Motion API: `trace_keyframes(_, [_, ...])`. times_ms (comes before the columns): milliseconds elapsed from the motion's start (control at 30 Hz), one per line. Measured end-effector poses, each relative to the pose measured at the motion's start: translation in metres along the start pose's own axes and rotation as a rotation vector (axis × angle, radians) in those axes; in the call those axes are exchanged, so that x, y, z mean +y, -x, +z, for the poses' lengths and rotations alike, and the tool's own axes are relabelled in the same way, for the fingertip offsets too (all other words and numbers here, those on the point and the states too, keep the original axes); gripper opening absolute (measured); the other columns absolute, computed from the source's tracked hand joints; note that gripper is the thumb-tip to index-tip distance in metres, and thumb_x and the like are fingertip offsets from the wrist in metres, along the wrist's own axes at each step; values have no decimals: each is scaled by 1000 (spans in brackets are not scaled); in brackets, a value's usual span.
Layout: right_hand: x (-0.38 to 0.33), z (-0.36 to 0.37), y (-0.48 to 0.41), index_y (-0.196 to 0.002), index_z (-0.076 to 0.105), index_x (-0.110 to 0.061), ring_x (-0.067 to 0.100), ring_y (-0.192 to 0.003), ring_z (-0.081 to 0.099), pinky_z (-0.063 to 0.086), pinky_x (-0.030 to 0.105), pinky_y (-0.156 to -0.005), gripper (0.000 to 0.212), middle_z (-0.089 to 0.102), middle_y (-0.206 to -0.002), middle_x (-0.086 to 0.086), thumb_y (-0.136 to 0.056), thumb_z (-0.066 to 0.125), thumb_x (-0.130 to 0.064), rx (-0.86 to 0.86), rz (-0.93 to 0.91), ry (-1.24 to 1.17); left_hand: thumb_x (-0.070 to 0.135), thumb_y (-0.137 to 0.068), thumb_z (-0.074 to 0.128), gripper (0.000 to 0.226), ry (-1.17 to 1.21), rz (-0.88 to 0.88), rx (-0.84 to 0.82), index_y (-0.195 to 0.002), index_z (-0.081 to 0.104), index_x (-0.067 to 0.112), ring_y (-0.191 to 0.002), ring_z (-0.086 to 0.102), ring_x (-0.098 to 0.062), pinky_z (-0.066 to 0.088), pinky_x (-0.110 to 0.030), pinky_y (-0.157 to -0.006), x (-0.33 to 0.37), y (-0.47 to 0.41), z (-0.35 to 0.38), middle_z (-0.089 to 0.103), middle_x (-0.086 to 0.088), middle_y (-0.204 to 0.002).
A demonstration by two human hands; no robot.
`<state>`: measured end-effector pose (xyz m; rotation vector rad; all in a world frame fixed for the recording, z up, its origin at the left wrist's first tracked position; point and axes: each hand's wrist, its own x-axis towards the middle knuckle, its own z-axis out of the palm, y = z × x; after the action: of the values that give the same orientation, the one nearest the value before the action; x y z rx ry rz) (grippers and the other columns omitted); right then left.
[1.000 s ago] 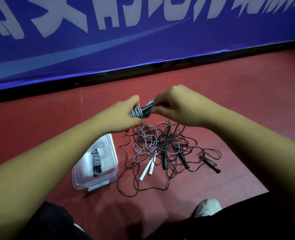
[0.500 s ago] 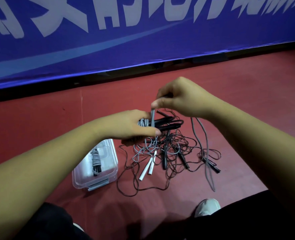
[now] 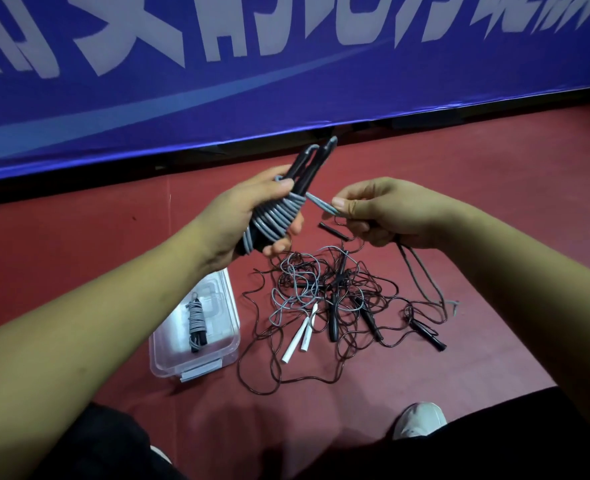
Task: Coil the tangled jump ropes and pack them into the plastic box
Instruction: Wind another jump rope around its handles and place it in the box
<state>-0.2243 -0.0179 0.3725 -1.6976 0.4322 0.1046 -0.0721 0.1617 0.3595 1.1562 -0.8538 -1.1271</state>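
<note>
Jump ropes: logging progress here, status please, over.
Left hand grips grey rope bundle. Right hand pinches its loose cord. One coil in plastic box; tangled pile on floor.

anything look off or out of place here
Only the pile: ropes lie knotted on the floor beside the box, not coiled. One coiled rope sits in the box; the left hand grips a part-wound bundle, the right hand pinches its cord. Nothing looks broken.

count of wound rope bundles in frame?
2. First bundle lies in the plastic box; second bundle is gripped by the left hand, its loose cord pinched by the right hand. The tangled pile on the floor may hide more.
</note>
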Motion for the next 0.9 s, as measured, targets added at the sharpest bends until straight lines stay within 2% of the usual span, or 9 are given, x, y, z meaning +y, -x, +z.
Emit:
trace_keyframes(67, [-5, -3, 3, -81, 72, -19, 13, -48, 24, 15, 24, -46, 26, 35, -59, 4, -100, 54, -26, 18, -15, 47, 29, -90, 53, 39, -49, -2, 82, -124, 53, 11, -48, 51, -23, 37, -22, -41, 2, -2, -5, 61, -17, -72])
trace_keyframes(133, [-12, -7, 11, -88, 72, -10, 15, -49, 26, 22, 23, -44, 27, 31, -59, 6, -100, 54, -27, 44, -42, 151, 29, -88, 58, 22, -123, 13, 169, -103, 55, 13, -49, 52, -22, 38, -22, -41, 6, -4, -13, 62, -14, -73])
trace_keyframes(200, [-19, -9, 18, -93, 70, -5, 15, -51, 30, 28, 24, -46, 26, 34, -58, 3, -99, 58, -27, 81, -72, 276, 25, -91, 64, 14, -260, 6, 245, -94, 55, 16, -50, 53, -23, 39, -22, -42, 10, -5, -21, 64, -12, -73])
trace_keyframes(333, [-31, 6, 25, -88, 72, -13, 13, -50, 38, 34, 24, -47, 19, 45, -57, 0, -98, 62, -27, 77, -122, 459, 19, -90, 70, 17, -521, -37, 316, -93, 53, 18, -50, 55, -22, 40, -23, -46, 5, -10, -28, 67, -6, -70])
trace_keyframes(433, [-38, 22, 27, -87, 72, -7, 12, -49, 45, 38, 21, -48, 22, 56, -58, -1, -97, 63, -25, 52, -140, 548, 24, -86, 75, 25, -801, -28, 356, -90, 50, 23, -53, 65, -22, 42, -25, -49, -4, -14, -27, 68, -4, -77])
trace_keyframes(567, [-48, 34, 31, -80, 71, -11, 14, -46, 40, 33, 20, -43, 24, 53, -52, -1, -95, 65, -29, 93, -182, 507, 35, -84, 72, 31, -1322, -14, 398, -96, 45, 26, -74, 62, -28, 50, -38, -68, -7, -11, -25, 64, -3, -82])
trace_keyframes(733, [-53, 33, 30, -77, 72, -9, 8, -45, 32, 26, 18, -42, 24, 44, -53, 4, -92, 70, -27, 225, -317, 567, 57, -80, 68, 37, -1502, -90, 252, -93, 46, 30, -71, 59, -22, 50, -36, -65, -12, -9, -20, 63, 0, -81])
trace_keyframes(833, [-50, 30, 24, -79, 74, -6, 7, -51, 38, 31, 25, -47, 21, 59, -62, 14, -89, 72, -24, 281, -403, 745, 86, -69, 55, 57, -1557, -148, 148, -95, 54, 35, -71, 60, -16, 53, -34, -66, -21, -8, -11, 61, 7, -77])
trace_keyframes(900, [-46, 26, 21, -79, 75, -6, 8, -54, 45, 38, 29, -52, 19, 65, -67, 13, -86, 75, -24, 320, -421, 765, 88, -71, 48, 56, -1596, -144, 85, -100, 56, 41, -72, 62, -17, 53, -35, -67, -28, -8, -5, 62, 8, -77])
